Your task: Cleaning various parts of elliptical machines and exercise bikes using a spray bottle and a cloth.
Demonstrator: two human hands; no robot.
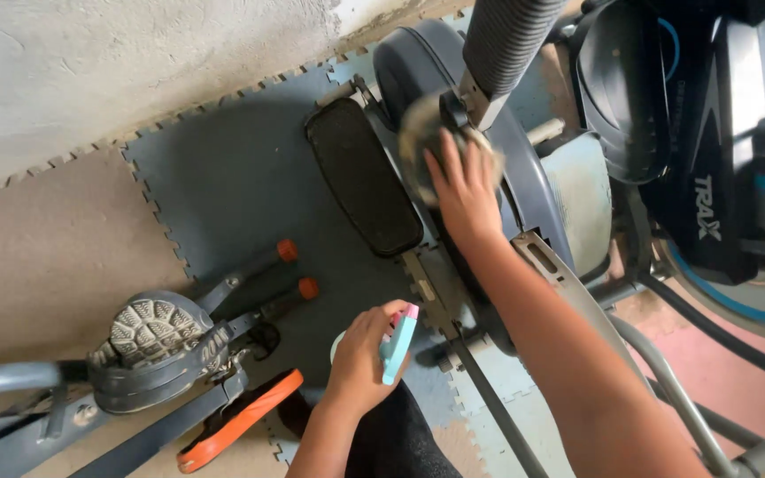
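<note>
My right hand (pixel 464 190) presses a beige cloth (pixel 418 124) against the grey housing (pixel 418 62) of an elliptical trainer, just beside its black foot pedal (pixel 360 177). My left hand (pixel 360 358) is lower down, closed around a small spray bottle (pixel 397 343) with a turquoise body and a pink trigger top. The bottle's lower part is hidden by my fingers. A ribbed black handlebar grip (pixel 502 40) rises above the cloth.
Grey and beige puzzle floor mats (pixel 223 177) cover the floor next to a rough white wall (pixel 90 62). A grey machine base with a treaded foot (pixel 152 332), two orange-tipped levers (pixel 298 270) and an orange strap (pixel 241 420) lies at the lower left. Another black and blue exercise machine (pixel 719 177) stands at the right.
</note>
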